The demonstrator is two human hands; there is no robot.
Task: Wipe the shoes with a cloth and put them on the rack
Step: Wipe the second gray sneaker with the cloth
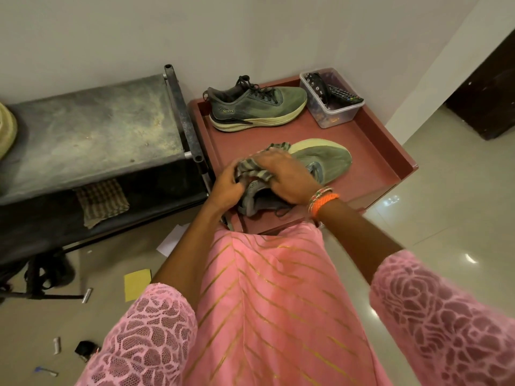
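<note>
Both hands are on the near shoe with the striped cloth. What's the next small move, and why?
Probably draw the striped cloth forward toward the toe. The right hand presses it on the near shoe around mid-shoe, the left hand holds the heel end, and the toe lies uncovered.

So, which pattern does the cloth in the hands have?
The cloth has grey and dark stripes, seen best in the head view.
</note>
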